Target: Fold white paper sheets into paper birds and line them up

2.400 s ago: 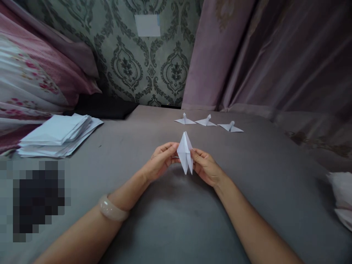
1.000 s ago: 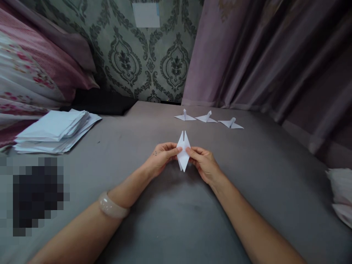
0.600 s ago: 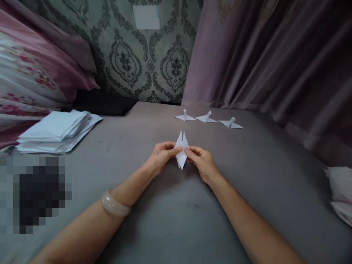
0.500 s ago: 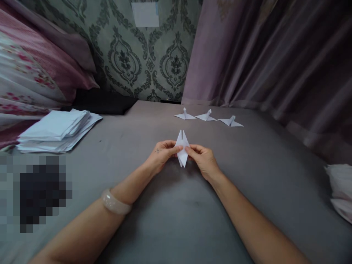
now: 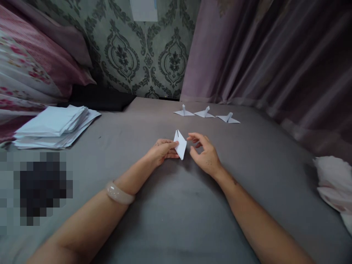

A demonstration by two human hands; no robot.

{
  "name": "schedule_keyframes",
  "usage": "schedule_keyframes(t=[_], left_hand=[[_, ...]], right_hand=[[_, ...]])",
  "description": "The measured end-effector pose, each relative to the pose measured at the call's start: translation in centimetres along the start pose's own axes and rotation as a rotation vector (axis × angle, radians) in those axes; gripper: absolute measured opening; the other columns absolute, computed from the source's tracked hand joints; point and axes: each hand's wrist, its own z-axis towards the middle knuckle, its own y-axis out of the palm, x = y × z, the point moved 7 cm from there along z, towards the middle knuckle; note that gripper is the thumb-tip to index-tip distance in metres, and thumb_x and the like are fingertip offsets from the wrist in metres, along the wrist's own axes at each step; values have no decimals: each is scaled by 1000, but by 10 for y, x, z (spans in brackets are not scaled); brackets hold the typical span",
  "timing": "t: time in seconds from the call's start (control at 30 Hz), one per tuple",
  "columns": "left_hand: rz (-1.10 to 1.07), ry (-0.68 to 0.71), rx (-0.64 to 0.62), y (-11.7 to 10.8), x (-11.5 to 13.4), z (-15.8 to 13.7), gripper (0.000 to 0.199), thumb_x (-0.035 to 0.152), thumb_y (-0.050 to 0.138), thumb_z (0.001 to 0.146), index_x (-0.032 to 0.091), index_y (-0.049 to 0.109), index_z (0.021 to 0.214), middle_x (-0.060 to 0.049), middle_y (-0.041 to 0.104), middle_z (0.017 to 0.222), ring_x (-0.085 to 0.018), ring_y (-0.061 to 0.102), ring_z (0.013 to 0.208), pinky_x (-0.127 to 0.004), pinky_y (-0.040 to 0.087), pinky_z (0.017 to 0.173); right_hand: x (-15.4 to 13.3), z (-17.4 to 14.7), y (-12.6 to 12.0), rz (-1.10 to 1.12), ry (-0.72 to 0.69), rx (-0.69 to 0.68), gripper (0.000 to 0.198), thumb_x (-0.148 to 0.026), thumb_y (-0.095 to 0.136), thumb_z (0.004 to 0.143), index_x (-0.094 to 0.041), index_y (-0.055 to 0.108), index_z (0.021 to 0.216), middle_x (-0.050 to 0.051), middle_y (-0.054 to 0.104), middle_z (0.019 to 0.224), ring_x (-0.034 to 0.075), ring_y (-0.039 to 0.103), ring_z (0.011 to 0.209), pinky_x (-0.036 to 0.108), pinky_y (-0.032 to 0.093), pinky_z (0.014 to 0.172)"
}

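Observation:
Between thumb and fingers, my left hand (image 5: 163,150) pinches a white folded paper piece (image 5: 181,145), a slim diamond with a slit at its upper tip. The thumb lies on its front face and the fingers go behind it. Just to the right, my right hand (image 5: 205,154) is apart from the paper, fingers curved and spaced with nothing between them. Beyond both hands sit three folded paper birds: one on the left (image 5: 183,111), one in the middle (image 5: 205,112) and one on the right (image 5: 228,118), wings spread.
A stack of white paper (image 5: 52,126) lies at the left on the grey cloth surface (image 5: 170,209). Behind it is a folded black cloth (image 5: 101,98). A crumpled pale bundle (image 5: 334,179) rests at the right edge. Curtains (image 5: 217,51) and a patterned wall close off the back.
My right hand has let go of the folded paper and moved off to the right, its fingers opening. The paper, held by my left hand alone, has turned and shows a narrower top slit.

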Motion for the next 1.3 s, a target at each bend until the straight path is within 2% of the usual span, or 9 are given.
schedule_keyframes(t=[0.1, 0.2, 0.37, 0.53, 0.7, 0.83, 0.93, 1.1, 1.3], left_hand=[[6, -26, -36, 5, -2, -2, 10, 15, 66, 83, 7, 68, 77, -10, 70, 66, -14, 66, 55, -25, 55, 56], [-40, -12, -91, 11, -2, -3, 8, 13, 66, 83, 6, 68, 81, -11, 72, 71, -15, 67, 59, -27, 56, 62], [-87, 35, -228, 23, -1, -6, 14, 18, 67, 83, 5, 68, 88, -13, 72, 76, -18, 69, 68, -30, 57, 69], [-34, 104, -370, 34, 2, -15, 31, 34, 69, 82, 6, 71, 93, -13, 72, 83, -16, 68, 74, -30, 54, 77], [77, 170, -365, 31, 1, -14, 28, 28, 77, 73, 10, 73, 94, -9, 72, 87, -15, 66, 77, -28, 52, 78], [91, 202, -364, 32, -1, -12, 25, 27, 76, 75, 10, 74, 92, -9, 71, 83, -14, 65, 73, -28, 51, 74], [52, 195, -359, 32, 1, -13, 26, 29, 75, 75, 9, 74, 91, -10, 71, 83, -16, 65, 74, -29, 52, 76], [-52, 159, -277, 27, 5, -13, 23, 23, 77, 72, 7, 73, 89, -10, 72, 80, -15, 66, 72, -29, 52, 75], [-46, 157, -292, 26, 6, -11, 25, 25, 78, 71, 7, 72, 87, -10, 71, 78, -14, 65, 70, -27, 52, 72]], right_hand=[[-13, -5, 6, -133, -96, -106, 48, -8, 52, 77, -29, 59, 120, 4, 68, 108, 22, 55, 106, 41, 46, 93], [-15, -8, 4, -171, -113, -103, 39, -11, 54, 80, -27, 62, 115, 4, 69, 102, 22, 57, 102, 40, 46, 94], [0, -9, -7, -100, 30, 13, 22, -24, 60, 84, -25, 66, 105, 4, 70, 95, 21, 61, 91, 38, 48, 87], [11, -13, -10, 19, 165, 114, 22, -30, 60, 84, -25, 65, 105, 5, 70, 96, 21, 64, 87, 37, 49, 85], [2, -14, -10, -78, 101, 81, 20, -28, 58, 85, -26, 65, 104, 4, 68, 93, 21, 62, 85, 38, 48, 84], [-3, -13, -12, -104, 60, 70, 22, -28, 56, 86, -26, 63, 107, 6, 63, 101, 19, 59, 84, 37, 48, 83], [6, -11, -12, 26, 135, 132, 33, -31, 62, 81, -26, 59, 114, 7, 60, 104, 18, 59, 83, 35, 49, 80], [27, -13, 6, 482, 424, 112, 44, -37, 72, 72, -22, 58, 110, 3, 64, 87, 17, 62, 79, 34, 49, 79], [36, -14, 9, 665, 565, 147, 47, -35, 79, 63, -22, 61, 105, -3, 63, 74, 13, 60, 72, 31, 46, 79]])
